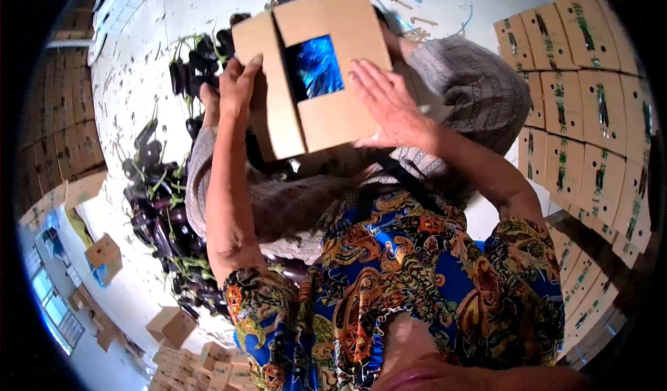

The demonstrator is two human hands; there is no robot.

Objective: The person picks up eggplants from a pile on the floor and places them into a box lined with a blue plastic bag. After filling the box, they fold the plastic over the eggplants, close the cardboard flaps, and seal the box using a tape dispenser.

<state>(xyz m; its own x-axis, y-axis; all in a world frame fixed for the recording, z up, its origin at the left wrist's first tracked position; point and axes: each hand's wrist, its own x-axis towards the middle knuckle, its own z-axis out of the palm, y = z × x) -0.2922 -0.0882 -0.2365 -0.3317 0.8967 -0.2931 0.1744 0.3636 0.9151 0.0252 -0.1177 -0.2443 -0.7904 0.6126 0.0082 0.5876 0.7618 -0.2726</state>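
Observation:
A brown cardboard box (344,16) is between my hands above my lap, its top flaps folded partly inward. Shiny blue plastic film (319,66) shows through the opening in the middle, and what lies under it is hidden. At the left side, my left hand (238,89) grips the edge of the box by a flap, thumb uppermost. My right hand (390,106) lies flat on the right-hand flap with fingers stretched out. A dark gap runs between the left flap and the rest of the top.
Many eggplants (163,228) with green stems lie heaped on the pale floor at my left. Stacked printed cartons (563,106) stand at my right, and more cartons (66,120) at the far left. Loose open boxes (171,326) sit lower left.

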